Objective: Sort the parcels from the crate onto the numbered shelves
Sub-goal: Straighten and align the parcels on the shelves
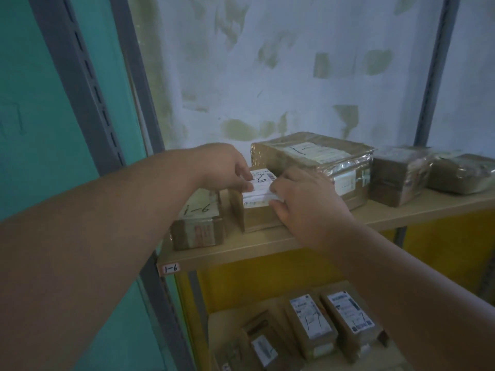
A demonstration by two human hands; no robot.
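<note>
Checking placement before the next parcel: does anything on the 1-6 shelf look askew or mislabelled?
Nothing stands out. The small parcel under both hands sits flat on the shelf tagged 1-6; the left parcel reads 1-6 too.

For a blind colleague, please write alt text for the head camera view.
Both hands, left hand and right hand, hold a small labelled parcel on the shelf tagged 1-6. Other brown parcels sit beside it, and more lie on the lower shelf.
</note>
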